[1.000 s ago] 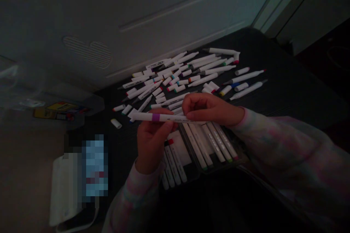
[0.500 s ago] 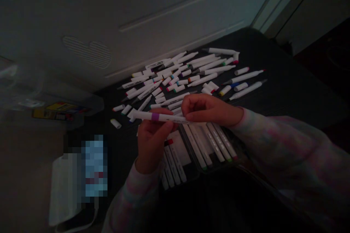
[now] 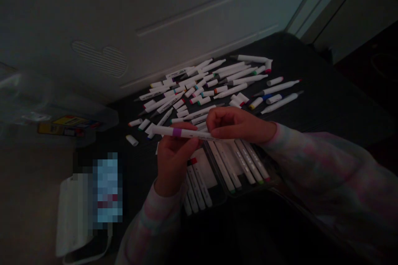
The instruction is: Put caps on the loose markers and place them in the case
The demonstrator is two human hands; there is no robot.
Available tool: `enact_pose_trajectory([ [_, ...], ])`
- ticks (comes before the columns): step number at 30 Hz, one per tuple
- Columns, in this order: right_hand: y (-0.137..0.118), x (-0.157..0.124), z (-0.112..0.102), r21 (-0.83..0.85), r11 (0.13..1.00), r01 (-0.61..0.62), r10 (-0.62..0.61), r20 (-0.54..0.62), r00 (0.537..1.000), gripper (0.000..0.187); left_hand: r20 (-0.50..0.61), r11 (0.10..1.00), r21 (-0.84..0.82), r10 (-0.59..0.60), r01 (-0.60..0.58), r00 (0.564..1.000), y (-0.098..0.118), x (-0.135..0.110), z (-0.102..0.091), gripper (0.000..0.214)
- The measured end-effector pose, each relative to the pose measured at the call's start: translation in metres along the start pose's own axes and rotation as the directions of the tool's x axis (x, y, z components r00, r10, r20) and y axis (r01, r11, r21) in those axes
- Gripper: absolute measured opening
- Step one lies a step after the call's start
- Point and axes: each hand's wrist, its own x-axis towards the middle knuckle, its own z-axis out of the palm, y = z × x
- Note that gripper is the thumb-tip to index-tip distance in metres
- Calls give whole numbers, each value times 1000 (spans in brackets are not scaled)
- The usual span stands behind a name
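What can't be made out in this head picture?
All in the head view:
Purple-banded marker: lettering too small and dim; right hand covers part.
Leftmost cased marker: upper end behind left hand.
Blue patch: pixelated.
Right sleeve: cut off by the right edge.

We see a very dim scene, its source of light out of view. The pale panel catches a faint, cool glow toward the upper right, while the tabletop sinks into near-black. Weak glare streaks the clear plastic at the left edge. We find the marker's lettering too soft to read; coarse pixels mask a bluish patch lower left.
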Motion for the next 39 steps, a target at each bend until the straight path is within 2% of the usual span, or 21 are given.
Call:
enact_pose_trajectory([
  [11,1,0,0,-4,1000,7,-7,-8,1000,13,-21,1000,-4,-2,2,1000,1,0,1,15],
  [39,0,0,2,39,999,12,-12,-10,1000,11,23,999,18,26,-26,999,-2,0,-1,17],
])
